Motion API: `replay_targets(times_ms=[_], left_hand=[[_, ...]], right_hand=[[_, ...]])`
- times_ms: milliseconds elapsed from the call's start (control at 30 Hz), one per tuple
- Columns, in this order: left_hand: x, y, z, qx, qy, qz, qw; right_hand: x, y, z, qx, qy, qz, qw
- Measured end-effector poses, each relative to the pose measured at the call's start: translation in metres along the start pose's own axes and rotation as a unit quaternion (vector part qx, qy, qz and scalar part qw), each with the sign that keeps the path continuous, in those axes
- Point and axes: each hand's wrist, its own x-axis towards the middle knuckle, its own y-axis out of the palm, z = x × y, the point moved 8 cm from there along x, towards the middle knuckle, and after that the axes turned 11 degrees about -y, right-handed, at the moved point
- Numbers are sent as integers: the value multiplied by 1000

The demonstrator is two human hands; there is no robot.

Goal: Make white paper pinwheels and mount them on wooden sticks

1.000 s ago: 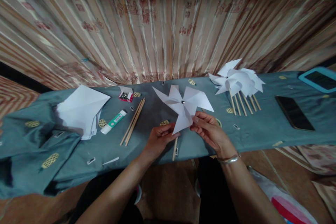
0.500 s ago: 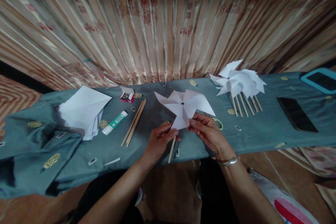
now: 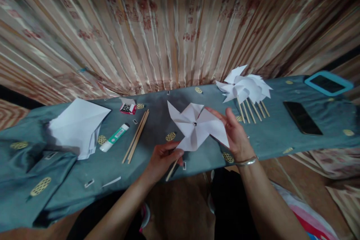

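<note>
A white paper pinwheel (image 3: 207,129) with a shiny pin at its centre sits between my hands, above the front part of the table. My left hand (image 3: 164,159) is closed on it, pinching the lower left blade with the wooden stick (image 3: 172,170) coming out below. My right hand (image 3: 237,135) is at the right blade, its thumb raised apart and its fingers stretched out behind the paper. The blade partly hides those fingers, which appear to touch its edge.
On the green cloth (image 3: 157,120) lie white paper sheets (image 3: 78,123), a glue stick (image 3: 114,137), loose wooden sticks (image 3: 137,137) and a small red-and-white box of pins (image 3: 128,108). Further right are several finished pinwheels (image 3: 247,88), a black phone (image 3: 302,117) and a blue-framed device (image 3: 328,83). A curtain (image 3: 168,30) hangs behind.
My right hand has let go of the lower blade and moved right and up to the right blade, its fingers opening. The pinwheel has tilted and turned slightly, and the view has shifted.
</note>
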Motion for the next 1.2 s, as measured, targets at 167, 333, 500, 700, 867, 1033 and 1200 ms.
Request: replay_targets(times_ms=[167,333,500,700,867,1033,1200], left_hand=[[0,-3,2,19,5,-12,1000],[3,-5,4,39,20,-25,999],[6,-8,6,17,38,-44,998],[6,-9,2,15,43,-65,997],[7,-7,2,19,42,-60,997],[10,-6,11,-26,30,-39,998],[12,-5,18,-85,10,-29,996]], right_hand=[[-2,5,15,4,-38,17,999],[-2,0,24,-38,-100,-6,994],[-5,1,28,-97,-125,-27,987],[-7,4,28,-143,-133,-22,980],[-6,4,25,-142,-119,-34,982],[-6,0,26,-137,-118,-56,982],[-5,-4,26,-145,-118,-58,981]])
